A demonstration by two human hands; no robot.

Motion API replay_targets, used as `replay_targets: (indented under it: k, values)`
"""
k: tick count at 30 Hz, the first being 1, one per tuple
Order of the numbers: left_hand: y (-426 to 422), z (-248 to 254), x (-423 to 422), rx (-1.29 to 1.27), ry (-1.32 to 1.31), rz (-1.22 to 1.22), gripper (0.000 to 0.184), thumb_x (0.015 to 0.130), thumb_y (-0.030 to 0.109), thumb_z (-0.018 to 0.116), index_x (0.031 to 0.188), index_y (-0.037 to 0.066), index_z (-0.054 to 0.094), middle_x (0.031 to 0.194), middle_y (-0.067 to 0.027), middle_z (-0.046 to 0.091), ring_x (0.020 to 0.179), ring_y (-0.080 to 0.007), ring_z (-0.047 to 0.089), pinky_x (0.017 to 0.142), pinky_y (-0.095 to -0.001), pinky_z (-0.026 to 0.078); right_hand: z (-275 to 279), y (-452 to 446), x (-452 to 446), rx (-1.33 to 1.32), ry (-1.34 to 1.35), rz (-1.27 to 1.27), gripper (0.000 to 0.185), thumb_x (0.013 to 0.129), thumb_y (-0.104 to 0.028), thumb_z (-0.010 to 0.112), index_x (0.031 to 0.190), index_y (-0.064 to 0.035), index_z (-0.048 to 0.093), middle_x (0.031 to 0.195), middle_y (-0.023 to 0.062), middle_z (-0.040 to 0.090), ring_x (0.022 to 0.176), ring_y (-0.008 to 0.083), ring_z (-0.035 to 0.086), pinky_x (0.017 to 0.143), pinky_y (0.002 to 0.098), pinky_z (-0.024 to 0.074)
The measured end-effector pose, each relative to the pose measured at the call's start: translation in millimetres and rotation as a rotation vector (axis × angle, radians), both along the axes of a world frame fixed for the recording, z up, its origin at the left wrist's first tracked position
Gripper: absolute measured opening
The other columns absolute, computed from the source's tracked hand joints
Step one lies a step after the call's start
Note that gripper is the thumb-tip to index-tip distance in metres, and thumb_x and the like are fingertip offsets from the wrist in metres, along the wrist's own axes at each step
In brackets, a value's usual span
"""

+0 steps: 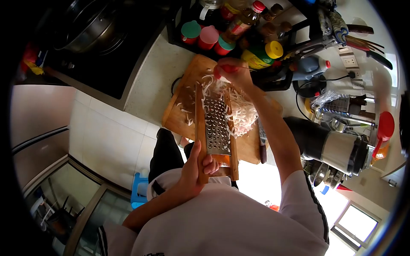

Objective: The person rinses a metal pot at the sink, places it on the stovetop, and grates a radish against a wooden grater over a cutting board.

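Note:
My left hand (197,167) is wrapped round the lower end of a wooden-framed metal grater (217,123). The grater leans over a wooden cutting board (177,115). At its top end, my right hand (234,73) is closed on something red, too small to make out. White shreds (244,114) lie heaped on the board to the right of the grater, with some strands at its top and a few on the left. A knife (262,141) with a dark handle lies at the board's right edge.
A black rack (175,34) behind the board holds bottles and lidded jars (208,36). At the left is a black stove (96,68) with a pot (87,30). Several utensils and a white and black appliance (335,147) stand at the right. A blue stool (139,190) is below.

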State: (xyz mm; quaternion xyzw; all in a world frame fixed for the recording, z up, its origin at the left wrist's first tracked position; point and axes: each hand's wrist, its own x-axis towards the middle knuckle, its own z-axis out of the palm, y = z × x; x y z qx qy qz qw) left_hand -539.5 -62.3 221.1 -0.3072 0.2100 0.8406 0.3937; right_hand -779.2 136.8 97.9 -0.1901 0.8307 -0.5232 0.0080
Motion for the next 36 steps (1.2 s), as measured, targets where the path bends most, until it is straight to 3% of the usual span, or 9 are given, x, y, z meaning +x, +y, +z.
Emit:
replay_targets:
  k: [4, 6, 11, 14, 19, 29, 31, 34, 36]
  values:
    - [-3, -4, 4, 0.009, -0.002, 0.021, 0.058, 0.096, 0.058, 0.024, 0.056, 0.016, 0.026, 0.048, 0.0010, 0.031, 0.054, -0.0154, 0.033, 0.084, -0.0300, 0.039, 20, 21, 18, 0.105, -0.085, -0.141, 0.013, 0.072, -0.011, 0.072, 0.082, -0.0036, 0.068, 0.077, 0.0084, 0.068, 0.068, 0.0157, 0.065, 0.065, 0.0278, 0.0516]
    - [-4, -3, 3, 0.035, 0.013, 0.042, 0.058, 0.095, 0.059, 0.025, 0.056, 0.016, 0.027, 0.048, 0.0007, 0.031, 0.055, -0.0154, 0.033, 0.084, -0.0300, 0.039, -1, 55, 34, 0.236, 0.159, -0.295, 0.013, 0.073, -0.013, 0.072, 0.082, -0.0043, 0.069, 0.074, 0.0072, 0.068, 0.068, 0.0138, 0.064, 0.065, 0.0271, 0.0513]
    - [-3, -4, 1, 0.057, 0.032, 0.046, 0.059, 0.095, 0.059, 0.026, 0.055, 0.016, 0.028, 0.049, 0.0002, 0.031, 0.056, -0.0155, 0.033, 0.086, -0.0305, 0.038, -1, 112, 79, 0.278, -0.245, -0.299, 0.016, 0.074, -0.017, 0.073, 0.085, -0.0057, 0.071, 0.075, 0.0061, 0.069, 0.068, 0.0119, 0.063, 0.067, 0.0267, 0.0511]
    - [0, -8, 2, 0.033, 0.013, 0.041, 0.059, 0.095, 0.059, 0.026, 0.055, 0.016, 0.027, 0.049, 0.0002, 0.030, 0.055, -0.0157, 0.033, 0.085, -0.0309, 0.038, 25, 74, 72, 0.199, -0.312, -0.444, 0.017, 0.074, -0.017, 0.074, 0.087, -0.0052, 0.071, 0.078, 0.0064, 0.069, 0.070, 0.0113, 0.063, 0.069, 0.0267, 0.0508]
    - [-2, -7, 3, 0.001, -0.027, 0.035, 0.059, 0.095, 0.058, 0.026, 0.055, 0.016, 0.025, 0.048, 0.0003, 0.030, 0.055, -0.0156, 0.033, 0.083, -0.0310, 0.039, 17, 20, 25, 0.084, -0.019, -0.172, 0.017, 0.077, -0.013, 0.072, 0.092, -0.0063, 0.071, 0.084, 0.0057, 0.069, 0.074, 0.0112, 0.063, 0.070, 0.0246, 0.0501]
    - [2, -8, -2, 0.017, 0.010, 0.087, 0.058, 0.096, 0.057, 0.026, 0.056, 0.015, 0.025, 0.046, 0.0008, 0.030, 0.053, -0.0153, 0.033, 0.082, -0.0294, 0.039, 9, 78, 48, 0.298, -0.250, -0.256, 0.018, 0.072, -0.018, 0.073, 0.084, -0.0050, 0.071, 0.071, 0.0050, 0.068, 0.061, 0.0093, 0.061, 0.060, 0.0255, 0.0511]
    - [8, -19, -6, 0.055, 0.022, 0.095, 0.058, 0.096, 0.057, 0.026, 0.056, 0.015, 0.025, 0.047, 0.0007, 0.030, 0.053, -0.0154, 0.034, 0.082, -0.0295, 0.039, 11, 100, 66, 0.214, -0.451, -0.395, 0.017, 0.075, -0.017, 0.072, 0.086, -0.0039, 0.070, 0.075, 0.0064, 0.068, 0.066, 0.0110, 0.062, 0.062, 0.0267, 0.0515]
    - [21, -35, -12, 0.117, -0.002, 0.145, 0.058, 0.096, 0.057, 0.028, 0.056, 0.015, 0.026, 0.047, 0.0004, 0.030, 0.054, -0.0164, 0.034, 0.084, -0.0300, 0.039, 51, 97, 93, -0.387, -0.665, -0.589, 0.015, 0.077, -0.012, 0.069, 0.087, -0.0021, 0.069, 0.082, 0.0077, 0.068, 0.073, 0.0139, 0.063, 0.067, 0.0275, 0.0519]
    - [35, -58, -5, 0.186, -0.067, 0.198, 0.057, 0.094, 0.058, 0.032, 0.057, 0.014, 0.030, 0.048, 0.0001, 0.031, 0.053, -0.0160, 0.033, 0.086, -0.0314, 0.040, 66, 92, 109, -0.495, -0.685, -0.500, 0.013, 0.077, -0.010, 0.068, 0.087, -0.0012, 0.068, 0.086, 0.0081, 0.068, 0.076, 0.0158, 0.064, 0.071, 0.0282, 0.0520]
